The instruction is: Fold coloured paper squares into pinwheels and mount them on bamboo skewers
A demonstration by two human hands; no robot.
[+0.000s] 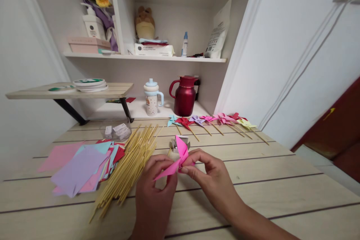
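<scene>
A bright pink paper pinwheel [182, 150] is held up above the table between both hands, its blades folded and pointing different ways. My left hand [157, 180] pinches it from the left side, thumb and fingers closed on the paper. From the right, my right hand [206, 170] grips it near the centre between thumb and forefinger. Whether a pin or stick sits at its centre is hidden by the fingers. Just behind it stands a small open box [185, 141], partly covered by the pinwheel. Left of my left hand lies a pile of thin wooden sticks [126, 168].
Coloured paper squares [77, 167] lie at the left, near a clear container with small boxes [121, 131]. Several finished pinwheels on sticks [198, 120] line the back. A cup [152, 99] and red jug [185, 97] stand behind. A small raised shelf [112, 89] overhangs the back left.
</scene>
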